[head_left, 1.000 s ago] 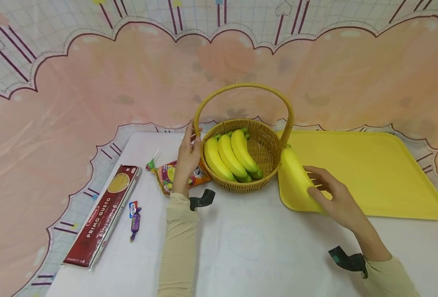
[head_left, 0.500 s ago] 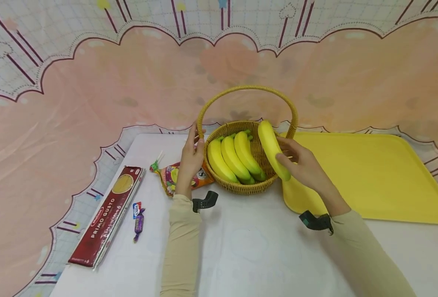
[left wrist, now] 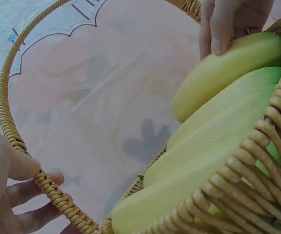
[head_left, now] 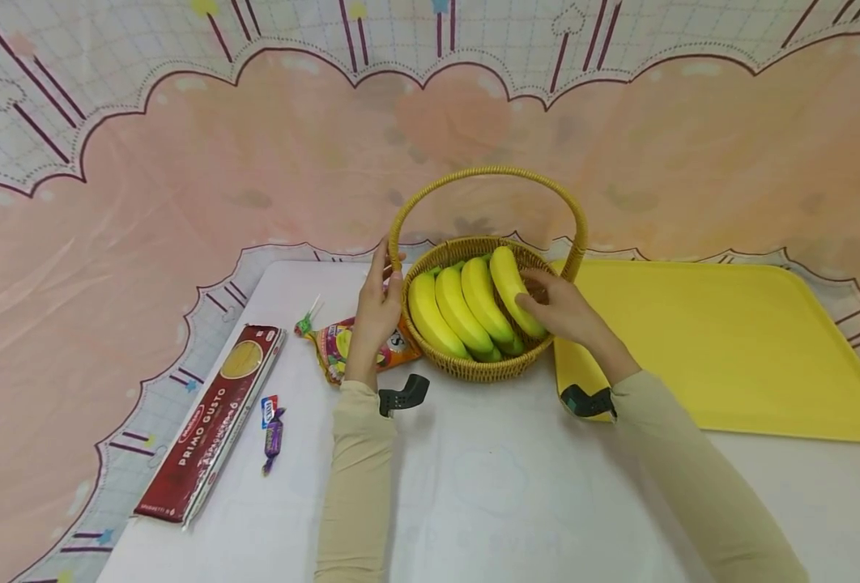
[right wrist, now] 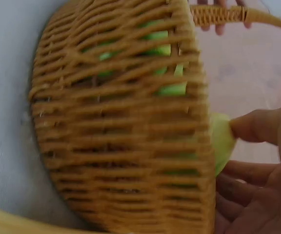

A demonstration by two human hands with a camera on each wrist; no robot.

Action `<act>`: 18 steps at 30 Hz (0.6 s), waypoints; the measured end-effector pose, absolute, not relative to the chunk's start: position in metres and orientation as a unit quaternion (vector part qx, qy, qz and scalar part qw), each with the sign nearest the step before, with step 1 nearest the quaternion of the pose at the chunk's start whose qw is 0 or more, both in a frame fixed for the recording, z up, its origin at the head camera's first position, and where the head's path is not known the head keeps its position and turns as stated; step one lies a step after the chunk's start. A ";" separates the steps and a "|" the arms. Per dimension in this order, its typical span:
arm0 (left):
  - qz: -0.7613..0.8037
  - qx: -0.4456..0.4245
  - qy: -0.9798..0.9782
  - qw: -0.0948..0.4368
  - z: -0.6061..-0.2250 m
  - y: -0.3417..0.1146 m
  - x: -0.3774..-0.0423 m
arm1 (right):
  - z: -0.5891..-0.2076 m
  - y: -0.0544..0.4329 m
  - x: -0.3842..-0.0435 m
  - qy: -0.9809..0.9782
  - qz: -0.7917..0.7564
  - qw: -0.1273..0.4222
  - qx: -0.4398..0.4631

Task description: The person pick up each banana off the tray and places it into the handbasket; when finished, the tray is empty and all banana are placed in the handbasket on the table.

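A wicker basket [head_left: 474, 371] with a tall arched handle [head_left: 487, 171] stands at the back middle of the table. Several yellow bananas [head_left: 459, 312] with green ends lie side by side in it. My right hand [head_left: 564, 308] grips another banana [head_left: 512, 291] between thumb and fingers, at the basket's right inner side. Its yellow end also shows above the rim in the right wrist view, beside my thumb [right wrist: 257, 126]. At the handle's left foot, my left hand [head_left: 377, 316] holds the wicker, thumb on one side and fingers [left wrist: 38, 214] on the other.
A yellow tray [head_left: 721, 348] lies to the right, partly beneath my right wrist. Behind my left wrist is an orange candy bag [head_left: 398, 346] with a lollipop [head_left: 304, 325] beside it. Further left are a red spaghetti pack [head_left: 211, 425] and a purple wrapped candy [head_left: 273, 441].
My right hand has carried the banana leftward from above the tray's edge, over the rim and down into the basket. My left hand has stayed on the handle.
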State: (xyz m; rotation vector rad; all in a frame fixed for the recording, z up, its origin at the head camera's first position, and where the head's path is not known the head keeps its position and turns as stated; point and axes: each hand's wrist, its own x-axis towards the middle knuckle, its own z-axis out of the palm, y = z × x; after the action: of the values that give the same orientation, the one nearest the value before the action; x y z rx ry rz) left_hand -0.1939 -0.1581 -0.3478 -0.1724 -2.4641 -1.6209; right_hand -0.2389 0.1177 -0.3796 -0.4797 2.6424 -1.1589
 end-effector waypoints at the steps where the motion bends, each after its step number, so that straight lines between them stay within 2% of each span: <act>1: -0.546 -0.058 -0.830 0.093 -0.348 -0.158 -0.194 | -0.380 0.116 -0.239 0.901 -0.385 0.113 -0.163; 11: -0.545 -0.060 -0.830 0.102 -0.349 -0.157 -0.198 | -0.381 0.108 -0.243 0.924 -0.325 0.108 -0.172; 18: -0.544 -0.062 -0.830 0.105 -0.379 -0.166 -0.219 | -0.387 0.116 -0.231 0.902 -0.388 0.068 -0.179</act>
State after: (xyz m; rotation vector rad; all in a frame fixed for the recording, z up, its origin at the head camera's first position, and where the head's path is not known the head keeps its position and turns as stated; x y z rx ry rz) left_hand -0.2187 -0.1664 -0.3787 -0.1831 -2.4465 -1.6037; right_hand -0.2311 0.1159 -0.3865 -0.5388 2.7168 -1.1689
